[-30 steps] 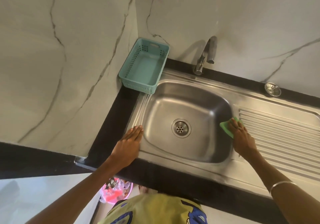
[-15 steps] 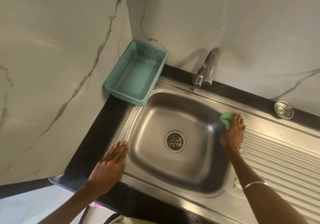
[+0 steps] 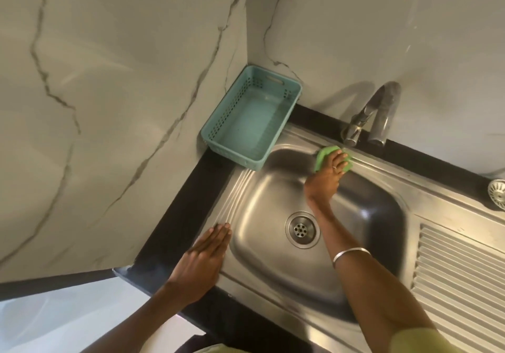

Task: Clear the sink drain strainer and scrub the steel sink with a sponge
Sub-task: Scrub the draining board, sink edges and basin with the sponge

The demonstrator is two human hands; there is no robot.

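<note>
right hand (image 3: 326, 177) fingers curled over sponge (image 3: 325, 154), sink (image 3: 273, 188) rim 12 o'clock, just below tap (image 3: 379, 115) | left hand (image 3: 203, 259) flat, empty, rim 8 o'clock | strainer (image 3: 498, 191) out, 3 o'clock | risk: knuckles hit tap; wet rim, left slips

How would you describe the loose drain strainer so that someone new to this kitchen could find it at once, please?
Start at the steel sink and follow its back edge right, past the tap. The loose strainer lies on the dark counter strip by the wall, above the ribbed drainboard. It is a small round slotted metal cup, unlike the drain fixed in the basin floor.
</note>
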